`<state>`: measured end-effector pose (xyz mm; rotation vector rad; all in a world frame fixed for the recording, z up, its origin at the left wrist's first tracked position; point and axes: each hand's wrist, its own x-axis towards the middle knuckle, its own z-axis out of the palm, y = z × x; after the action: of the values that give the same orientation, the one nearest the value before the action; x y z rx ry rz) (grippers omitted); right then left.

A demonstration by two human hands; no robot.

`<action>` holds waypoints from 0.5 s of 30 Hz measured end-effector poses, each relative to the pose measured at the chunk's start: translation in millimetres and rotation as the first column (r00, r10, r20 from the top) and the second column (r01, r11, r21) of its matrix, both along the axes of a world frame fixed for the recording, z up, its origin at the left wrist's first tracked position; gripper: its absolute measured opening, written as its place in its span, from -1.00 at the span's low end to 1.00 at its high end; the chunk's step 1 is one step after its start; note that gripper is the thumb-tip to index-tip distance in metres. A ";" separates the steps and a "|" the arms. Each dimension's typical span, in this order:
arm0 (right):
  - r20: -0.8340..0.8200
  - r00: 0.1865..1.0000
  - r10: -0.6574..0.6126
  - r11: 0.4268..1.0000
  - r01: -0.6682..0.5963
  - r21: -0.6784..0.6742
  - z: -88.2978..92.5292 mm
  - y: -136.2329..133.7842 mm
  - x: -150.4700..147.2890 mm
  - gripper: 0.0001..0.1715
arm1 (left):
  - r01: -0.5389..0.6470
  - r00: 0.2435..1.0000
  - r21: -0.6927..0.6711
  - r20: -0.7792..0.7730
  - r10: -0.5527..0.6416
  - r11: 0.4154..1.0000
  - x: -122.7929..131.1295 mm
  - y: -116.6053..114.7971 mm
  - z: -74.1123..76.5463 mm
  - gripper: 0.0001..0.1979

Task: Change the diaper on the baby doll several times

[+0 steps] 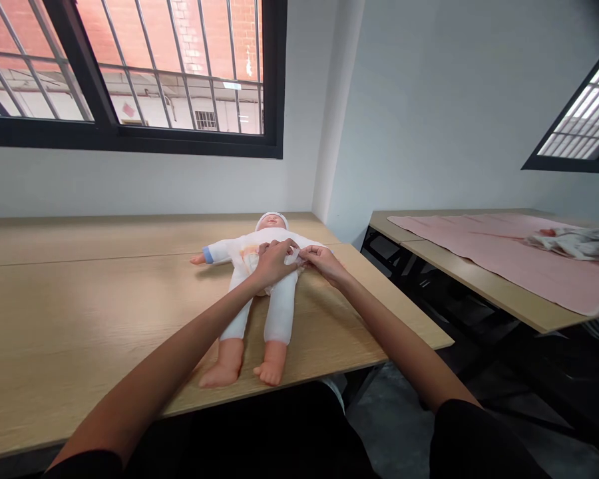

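Observation:
A baby doll point(259, 293) in a white suit and white cap lies on its back on the wooden table point(80, 319), feet toward me. My left hand point(274, 261) rests on the doll's belly with fingers pinched on the white fabric. My right hand point(323, 261) meets it from the right, fingers also closed on the edge of the suit. Both forearms reach over the table's front edge. The doll's far arm on the right is hidden behind my hands.
A second table point(479, 279) stands to the right across a gap, covered by a pink cloth point(489, 253) with a bundled patterned cloth point(579, 241) on it. A barred window point(130, 66) and grey wall lie behind.

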<state>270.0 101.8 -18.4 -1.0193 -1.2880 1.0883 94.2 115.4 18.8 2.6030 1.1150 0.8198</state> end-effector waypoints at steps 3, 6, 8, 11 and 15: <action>-0.057 0.998 0.000 0.999 -0.002 -0.033 3.5 0.6 1.6 -0.49 | -0.018 0.998 -0.004 0.063 0.018 1.000 0.0 0.3 -2.2 -0.82; -0.073 0.997 -0.021 0.998 0.016 -0.060 9.3 -1.2 4.0 -0.55 | -0.040 0.996 0.004 0.086 0.039 0.999 0.3 0.7 -3.2 -0.83; -0.064 0.998 -0.028 0.998 0.025 -0.052 12.9 -2.9 6.5 -0.55 | -0.050 0.994 0.007 0.093 0.050 0.999 0.4 1.6 -3.5 -0.82; -0.041 0.998 -0.037 0.999 0.036 -0.025 17.1 -5.2 10.8 -0.52 | -0.066 0.992 0.007 0.104 0.065 0.998 -0.3 3.2 -3.7 -0.84; 0.042 0.999 0.020 0.996 -0.024 0.082 22.1 -8.7 16.1 -0.48 | -0.081 0.993 0.020 0.082 0.080 0.996 -0.4 5.3 -1.1 -0.89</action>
<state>286.1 93.1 3.7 -0.9718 -1.3693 1.0267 93.8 120.7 17.7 2.5329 1.2014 0.9512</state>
